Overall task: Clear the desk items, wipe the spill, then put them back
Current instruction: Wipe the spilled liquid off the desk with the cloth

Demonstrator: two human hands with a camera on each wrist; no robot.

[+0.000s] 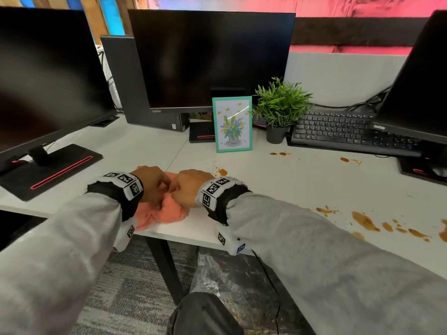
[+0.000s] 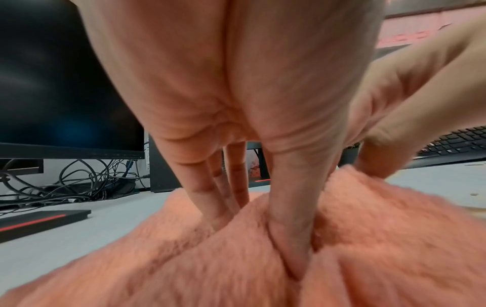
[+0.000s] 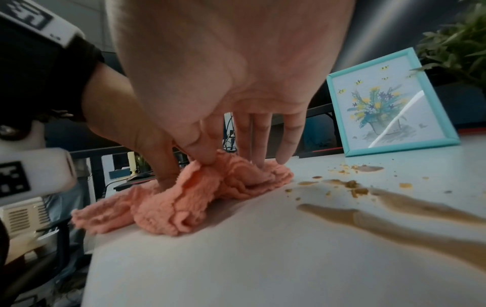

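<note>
Clearly the wiping step is being set up: both hands are on the crumpled pink cloth (image 1: 167,209), which lies on the worktop (image 1: 278,189) near its front edge, left of the spill. The left hand (image 1: 151,183) has its fingers (image 2: 210,199) and thumb dug into the pile, pinching a ridge of fabric between them. The right hand (image 1: 191,187) pinches a fold between thumb and forefinger, while its other fingers (image 3: 288,143) reach down straight to the cloth's far edge; whether they press it I cannot quite tell. The brown spill (image 1: 365,221) spreads in streaks and drops to the right, with smaller spots (image 1: 222,170) just beside the cloth. The picture frame (image 1: 233,124) and potted plant (image 1: 280,110) stand at the back, near the farthest drops. By my judgement the next move calls for bunching the cloth into one firm pad, then sweeping it rightward through the streaks with even pressure.
</note>
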